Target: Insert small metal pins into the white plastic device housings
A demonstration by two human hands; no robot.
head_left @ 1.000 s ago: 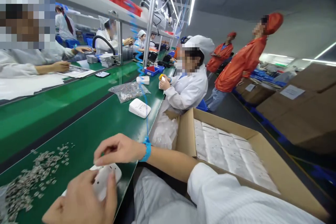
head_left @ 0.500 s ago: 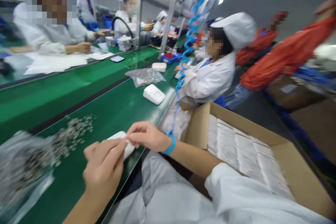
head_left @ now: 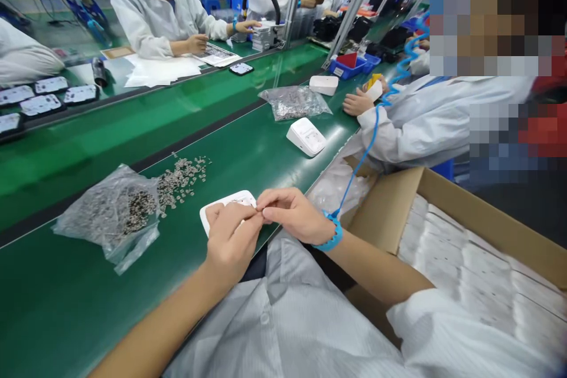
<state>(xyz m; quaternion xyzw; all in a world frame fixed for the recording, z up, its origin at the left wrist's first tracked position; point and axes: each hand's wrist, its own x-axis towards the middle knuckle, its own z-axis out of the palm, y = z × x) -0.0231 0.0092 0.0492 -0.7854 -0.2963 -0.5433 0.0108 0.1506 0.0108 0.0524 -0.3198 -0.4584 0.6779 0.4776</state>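
A flat white plastic cover (head_left: 221, 205) lies on the green bench mat (head_left: 248, 159) near its front edge. My left hand (head_left: 231, 241) rests on the cover, fingers curled over it. My right hand (head_left: 293, 214), with a blue wrist strap (head_left: 331, 237), pinches at the cover's right end, fingertips meeting those of the left; whatever is between them is too small to tell. Small metal parts (head_left: 183, 174) lie scattered just left of the cover, beside a clear bag (head_left: 110, 215) of more of them.
A white housing (head_left: 306, 136), a second parts bag (head_left: 293, 101) and another white unit (head_left: 323, 85) sit farther along the mat. A co-worker in white (head_left: 434, 121) works to the right. An open cardboard box (head_left: 390, 212) with wrapped white pieces stands at my right. Other people sit across the conveyor.
The view has swung down and left. My hands have come together over the white cover, and my right fingers now pinch at its end. The clear bag has come fully into sight.
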